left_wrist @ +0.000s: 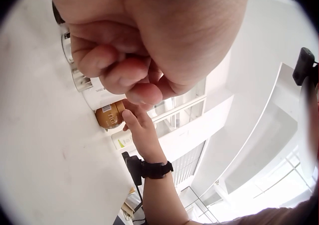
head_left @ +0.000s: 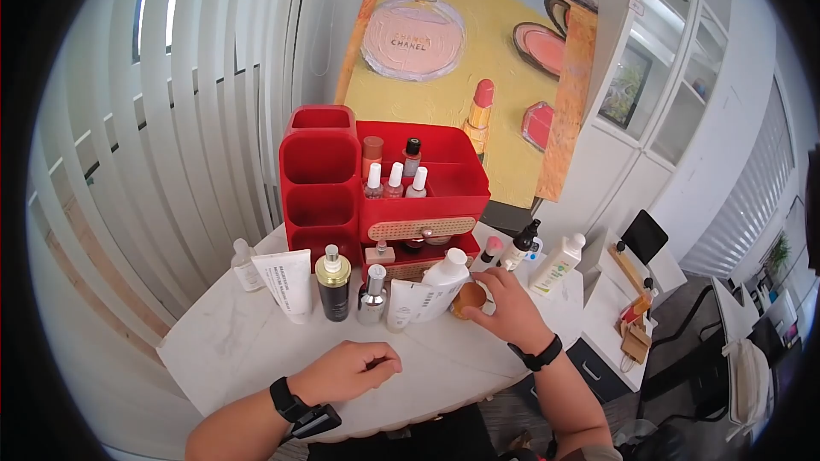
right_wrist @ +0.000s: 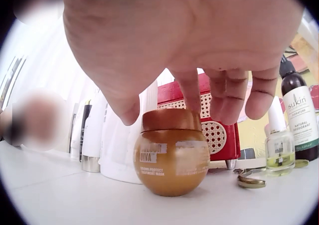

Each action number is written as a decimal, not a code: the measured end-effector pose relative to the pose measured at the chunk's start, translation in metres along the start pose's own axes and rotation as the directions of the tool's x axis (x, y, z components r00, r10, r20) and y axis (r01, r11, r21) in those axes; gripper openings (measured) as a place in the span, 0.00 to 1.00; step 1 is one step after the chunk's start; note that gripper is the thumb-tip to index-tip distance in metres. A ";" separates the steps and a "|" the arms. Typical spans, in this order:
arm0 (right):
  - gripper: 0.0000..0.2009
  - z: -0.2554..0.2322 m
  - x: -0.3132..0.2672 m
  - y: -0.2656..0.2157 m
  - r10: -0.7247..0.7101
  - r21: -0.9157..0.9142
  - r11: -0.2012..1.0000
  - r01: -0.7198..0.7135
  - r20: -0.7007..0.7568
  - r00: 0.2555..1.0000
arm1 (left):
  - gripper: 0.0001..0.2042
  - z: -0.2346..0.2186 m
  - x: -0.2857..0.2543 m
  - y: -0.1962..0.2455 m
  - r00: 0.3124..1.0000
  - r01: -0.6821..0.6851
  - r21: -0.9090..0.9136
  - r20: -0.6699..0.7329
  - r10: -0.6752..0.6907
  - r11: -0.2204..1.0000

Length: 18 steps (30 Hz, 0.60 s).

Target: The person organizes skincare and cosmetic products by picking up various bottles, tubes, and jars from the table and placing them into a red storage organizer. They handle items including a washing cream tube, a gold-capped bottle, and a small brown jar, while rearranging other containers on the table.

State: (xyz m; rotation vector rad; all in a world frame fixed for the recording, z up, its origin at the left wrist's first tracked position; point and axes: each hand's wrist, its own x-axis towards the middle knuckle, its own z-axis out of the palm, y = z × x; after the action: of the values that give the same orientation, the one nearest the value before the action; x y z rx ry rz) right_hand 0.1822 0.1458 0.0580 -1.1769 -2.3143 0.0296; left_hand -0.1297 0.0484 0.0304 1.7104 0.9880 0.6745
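Note:
A round golden-brown jar [right_wrist: 172, 162] with a copper-coloured lid stands on the white tabletop. My right hand [head_left: 511, 307] is over it, thumb beside the lid and index fingertip at its far edge, the other fingers hanging apart in the right wrist view. My left hand [head_left: 352, 370] is low above the front of the table, fingers loosely curled, holding nothing. Left of the jar are a white bottle [head_left: 444, 277], a white tube [head_left: 406, 306], a silver-capped bottle [head_left: 371, 294] and a black bottle with a gold collar [head_left: 333, 290].
A red organizer [head_left: 320, 158] stands behind, with nail polish bottles [head_left: 395, 179] in its upper tray. To the right are a dark spray bottle [head_left: 519, 246] and a white-capped bottle [head_left: 557, 266]. A large white tube [head_left: 286, 284] stands left. Metal nail clippers [right_wrist: 250, 181] lie near the jar.

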 end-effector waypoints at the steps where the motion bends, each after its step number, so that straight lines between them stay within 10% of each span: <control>1: 0.28 0.005 -0.001 0.004 0.003 -0.004 1.000 -0.003 0.022 1.000 | 0.10 0.001 0.000 -0.002 1.000 0.001 0.000 0.000 -0.001 1.000; 18: 0.31 -0.010 -0.014 -0.007 0.256 0.138 0.945 -0.295 0.246 0.935 | 0.09 0.000 0.000 0.001 1.000 -0.021 0.008 -0.016 0.021 1.000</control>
State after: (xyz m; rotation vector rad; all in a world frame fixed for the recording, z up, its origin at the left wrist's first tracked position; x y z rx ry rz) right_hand 0.1882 0.1284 0.0624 -1.4623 -2.2580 0.4804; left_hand -0.1294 0.0484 0.0312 1.7269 0.9858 0.6999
